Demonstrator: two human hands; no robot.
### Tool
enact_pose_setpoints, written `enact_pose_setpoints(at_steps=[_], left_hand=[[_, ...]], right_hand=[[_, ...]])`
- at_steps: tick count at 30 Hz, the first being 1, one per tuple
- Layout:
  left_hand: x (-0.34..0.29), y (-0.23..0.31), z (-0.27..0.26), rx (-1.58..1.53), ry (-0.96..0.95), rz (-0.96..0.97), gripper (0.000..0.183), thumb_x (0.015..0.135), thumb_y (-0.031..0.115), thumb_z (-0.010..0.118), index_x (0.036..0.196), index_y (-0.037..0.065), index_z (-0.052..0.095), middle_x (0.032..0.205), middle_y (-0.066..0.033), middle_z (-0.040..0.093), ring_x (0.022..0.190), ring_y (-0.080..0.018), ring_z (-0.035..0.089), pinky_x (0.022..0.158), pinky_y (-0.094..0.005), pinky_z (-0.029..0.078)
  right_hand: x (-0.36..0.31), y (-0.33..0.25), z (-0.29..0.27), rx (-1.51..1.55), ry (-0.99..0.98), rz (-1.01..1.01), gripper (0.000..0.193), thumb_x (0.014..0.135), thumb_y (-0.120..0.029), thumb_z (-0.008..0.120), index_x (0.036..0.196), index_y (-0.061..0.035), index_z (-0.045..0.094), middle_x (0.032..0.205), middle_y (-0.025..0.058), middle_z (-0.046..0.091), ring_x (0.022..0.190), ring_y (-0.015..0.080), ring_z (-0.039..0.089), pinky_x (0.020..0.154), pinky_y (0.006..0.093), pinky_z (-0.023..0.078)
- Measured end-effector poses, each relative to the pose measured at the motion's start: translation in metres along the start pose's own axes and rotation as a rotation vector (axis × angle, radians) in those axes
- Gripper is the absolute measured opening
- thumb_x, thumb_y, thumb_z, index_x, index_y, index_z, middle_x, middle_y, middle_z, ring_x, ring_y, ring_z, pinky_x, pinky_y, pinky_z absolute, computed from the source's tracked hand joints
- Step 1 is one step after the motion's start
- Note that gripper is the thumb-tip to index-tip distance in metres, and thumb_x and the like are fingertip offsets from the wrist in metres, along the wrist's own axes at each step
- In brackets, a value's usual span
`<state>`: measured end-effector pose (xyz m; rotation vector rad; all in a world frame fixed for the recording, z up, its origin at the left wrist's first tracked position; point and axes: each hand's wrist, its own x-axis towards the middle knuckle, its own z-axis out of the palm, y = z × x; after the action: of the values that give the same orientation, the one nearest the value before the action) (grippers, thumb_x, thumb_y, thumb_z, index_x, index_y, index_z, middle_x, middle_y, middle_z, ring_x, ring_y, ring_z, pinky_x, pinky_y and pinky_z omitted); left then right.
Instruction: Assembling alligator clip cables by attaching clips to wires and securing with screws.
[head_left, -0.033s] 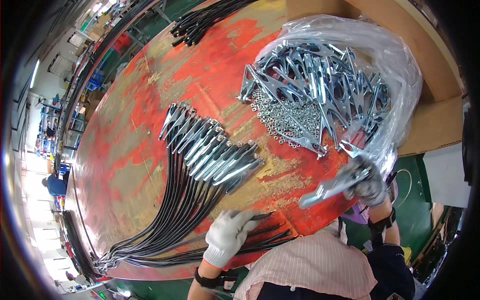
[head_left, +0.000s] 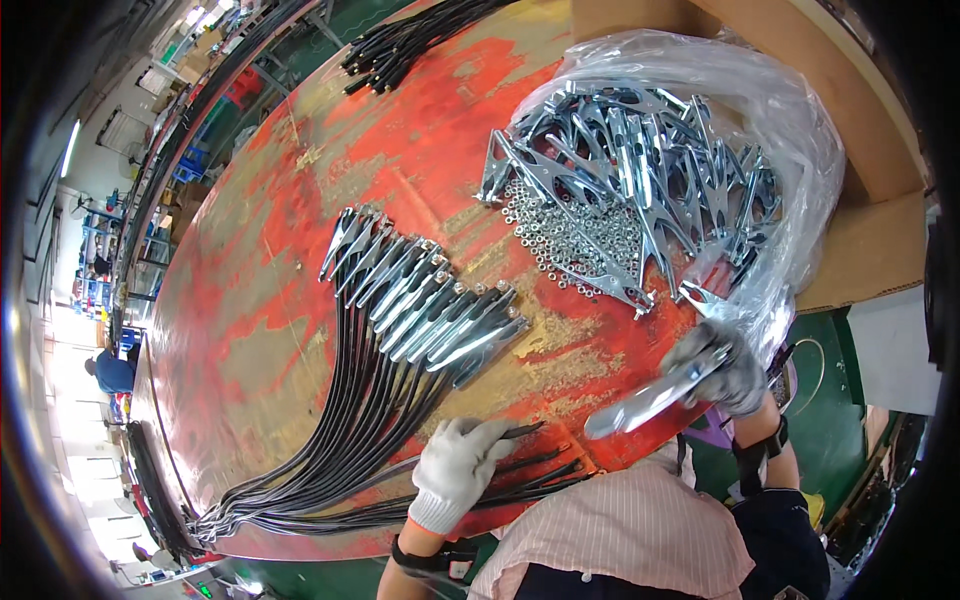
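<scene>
The right hand, fingers curled closed around a metal clamp, is to the lower right of the clamp row; the left hand, closed on a black cable, is below that row. Pinching near the cable's tip should keep it steadiest.

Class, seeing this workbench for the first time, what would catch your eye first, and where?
Probably the heap of shiny metal clamps at upper right, with small nuts at its lower left. Next, left of centre, black cables fan across the worn red table to a row of silver clamps. Lower down, the left hand holds a cable end, the right hand a single clamp.
</scene>
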<state>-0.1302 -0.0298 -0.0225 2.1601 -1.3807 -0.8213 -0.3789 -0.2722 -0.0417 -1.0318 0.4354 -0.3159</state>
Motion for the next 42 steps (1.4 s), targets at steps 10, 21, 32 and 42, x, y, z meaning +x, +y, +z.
enact_pose_setpoints(at_steps=[10,21,32,42], left_hand=[[-0.029,-0.014,0.005,-0.15,0.32,-0.006,0.021,0.071,0.006,0.077,0.091,0.002,0.071,0.083,-0.0138,0.069,0.075,-0.0283,0.066,0.068,-0.034,0.053],[-0.029,-0.015,-0.005,-0.201,0.022,-0.101,0.018,0.082,0.01,0.066,0.099,0.004,0.07,0.086,-0.0152,0.07,0.077,-0.0296,0.068,0.07,-0.0364,0.053],[-0.036,-0.026,-0.006,-0.304,-0.074,0.061,0.019,0.082,0.012,0.067,0.099,0.004,0.07,0.087,-0.0144,0.07,0.077,-0.0294,0.068,0.067,-0.0347,0.053],[-0.034,-0.012,-0.007,-0.018,-0.003,0.164,0.021,0.072,0.016,0.074,0.091,0.009,0.07,0.075,-0.0097,0.066,0.067,-0.0294,0.063,0.06,-0.0374,0.049]], right_hand=[[0.026,0.026,0.031,-0.507,-0.328,0.015,0.031,0.078,-0.015,0.08,0.107,-0.0091,0.068,0.105,0.0042,0.069,0.102,0.0157,0.064,0.09,0.0302,0.05],[0.042,0.042,0.049,-0.433,-0.444,-0.15,0.029,0.082,-0.02,0.076,0.108,-0.0091,0.068,0.112,0.0062,0.067,0.106,0.0224,0.063,0.092,0.0333,0.05],[0.059,0.058,0.074,-0.754,-0.633,0.046,0.028,0.088,-0.026,0.065,0.112,-0.0144,0.062,0.098,0.0074,0.064,0.094,0.0261,0.065,0.079,0.0359,0.051],[0.063,0.091,0.088,-0.382,-0.674,0.094,0.026,0.091,-0.025,0.062,0.113,-0.0108,0.06,0.103,0.0059,0.065,0.097,0.0203,0.064,0.085,0.0329,0.05]])
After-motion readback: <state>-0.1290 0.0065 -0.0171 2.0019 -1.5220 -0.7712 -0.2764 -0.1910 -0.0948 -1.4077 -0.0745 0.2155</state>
